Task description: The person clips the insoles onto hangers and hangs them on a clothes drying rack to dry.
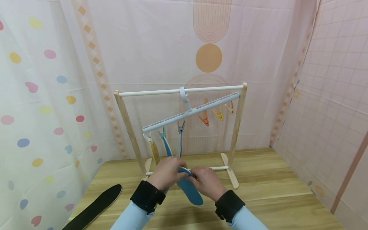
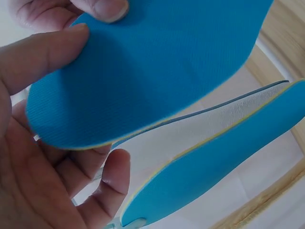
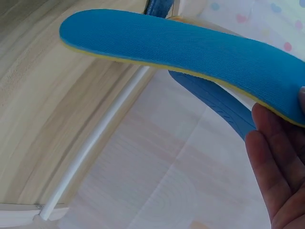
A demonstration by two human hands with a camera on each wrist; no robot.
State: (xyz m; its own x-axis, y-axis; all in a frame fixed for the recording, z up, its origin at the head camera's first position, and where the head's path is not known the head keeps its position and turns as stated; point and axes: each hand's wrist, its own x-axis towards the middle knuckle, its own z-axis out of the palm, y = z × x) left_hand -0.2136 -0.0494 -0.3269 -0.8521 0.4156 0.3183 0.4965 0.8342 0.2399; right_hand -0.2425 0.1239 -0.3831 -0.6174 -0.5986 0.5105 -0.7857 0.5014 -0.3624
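Both hands hold a blue insole with a thin yellow edge, below the hanger. My left hand pinches its broad upper end, thumb on the blue face and fingers behind, as the left wrist view shows. Close beside it, my right hand grips the same end from the other side. From the hanger's lower left half hang more insoles: a blue insole in a green clip, a pale insole with a dark edge in a grey clip, and a brownish insole in a white clip.
The pale blue hanger tilts down to the left on the white bar of a wooden rack. An orange clip and yellow clips dangle on its right half. A black insole lies at the table's left.
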